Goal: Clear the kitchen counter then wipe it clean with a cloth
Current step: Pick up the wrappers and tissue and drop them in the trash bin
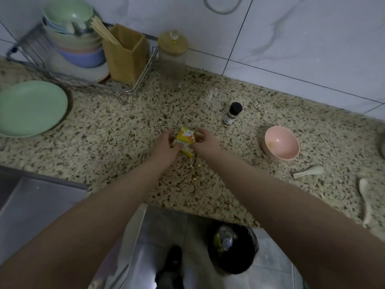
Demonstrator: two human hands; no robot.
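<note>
- While both hands meet mid-frame, left hand [164, 146] and right hand [205, 139] each curl fingers round a yellow wrapper [185, 140] on the counter [104, 142].
- Pink bowl [281, 142] sits right.

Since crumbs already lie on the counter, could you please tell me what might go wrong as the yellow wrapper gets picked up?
1. The crumpled yellow snack wrapper, gripped by the left hand and right hand, may shed more yellow crumbs onto the speckled granite counter.
2. Carried to the black waste bin below, it could drop bits on the floor.
3. A forearm could nudge the pink bowl nearby.
</note>
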